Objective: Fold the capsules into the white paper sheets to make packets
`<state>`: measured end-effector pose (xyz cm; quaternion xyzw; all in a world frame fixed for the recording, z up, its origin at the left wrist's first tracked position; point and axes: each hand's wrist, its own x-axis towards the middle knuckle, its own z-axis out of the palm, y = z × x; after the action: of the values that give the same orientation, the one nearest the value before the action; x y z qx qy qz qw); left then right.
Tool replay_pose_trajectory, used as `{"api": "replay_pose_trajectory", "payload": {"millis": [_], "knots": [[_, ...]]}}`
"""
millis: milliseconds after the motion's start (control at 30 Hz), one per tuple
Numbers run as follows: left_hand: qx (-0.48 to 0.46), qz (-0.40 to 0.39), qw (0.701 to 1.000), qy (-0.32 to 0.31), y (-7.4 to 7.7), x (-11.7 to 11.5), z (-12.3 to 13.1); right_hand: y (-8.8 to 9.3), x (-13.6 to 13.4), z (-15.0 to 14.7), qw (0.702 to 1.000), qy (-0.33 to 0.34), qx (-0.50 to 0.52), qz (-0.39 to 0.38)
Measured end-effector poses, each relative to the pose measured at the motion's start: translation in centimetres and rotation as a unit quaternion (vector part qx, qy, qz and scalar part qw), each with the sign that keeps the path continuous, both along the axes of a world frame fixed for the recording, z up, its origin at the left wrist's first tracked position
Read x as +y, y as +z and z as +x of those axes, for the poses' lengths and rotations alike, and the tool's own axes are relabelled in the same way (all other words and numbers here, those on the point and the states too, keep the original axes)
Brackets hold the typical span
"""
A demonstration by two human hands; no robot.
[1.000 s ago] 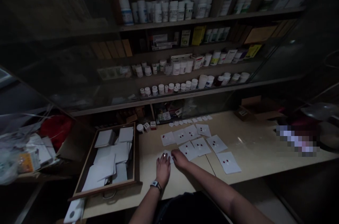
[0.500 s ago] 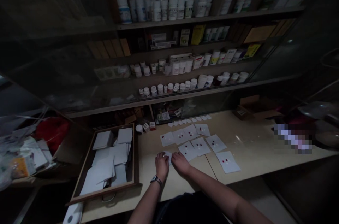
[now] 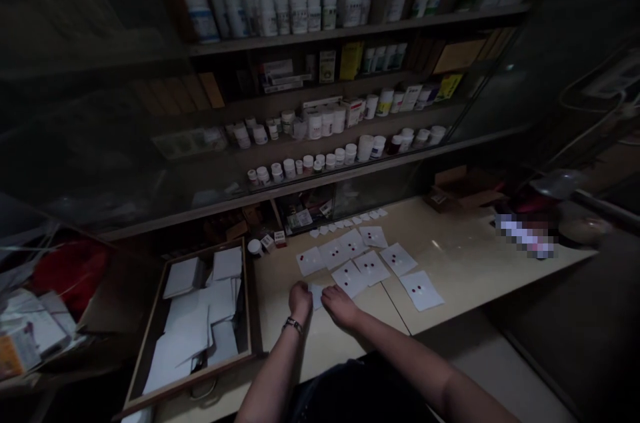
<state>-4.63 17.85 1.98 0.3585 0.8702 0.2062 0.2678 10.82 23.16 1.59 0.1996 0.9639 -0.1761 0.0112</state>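
Hands closed in on the small white paper square [image 3: 316,296]!

Beside the wooden drawer [image 3: 187,376], left hand [image 3: 301,299] sat curled at the square's left edge; right hand [image 3: 340,307], fingers pressed together, met its right edge, no telling if pinching, red-dotted sheets [image 3: 349,278] beyond.

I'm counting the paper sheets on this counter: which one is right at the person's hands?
The white paper sheet between the left hand and right hand; the other sheets lie farther out, beyond the hands.

Paper slip [image 3: 316,296] partly hidden by hands [image 3: 301,298] [image 3: 340,307]
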Motion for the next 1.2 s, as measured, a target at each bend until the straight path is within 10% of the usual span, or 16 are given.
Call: {"api": "replay_pose_trajectory", "payload": {"millis": [600, 1200], "knots": [[0.16, 0.098, 0.926, -0.328, -1.2, -4.6, 0.6, 1.6, -0.9, -0.1, 0.999, -0.015, -0.04, 0.014], [0.19, 0.057, 0.904, -0.378, -2.8, -7.4, 1.6, 0.7, -2.4, -1.0, 0.998, -0.055, 0.001, -0.015]]}}
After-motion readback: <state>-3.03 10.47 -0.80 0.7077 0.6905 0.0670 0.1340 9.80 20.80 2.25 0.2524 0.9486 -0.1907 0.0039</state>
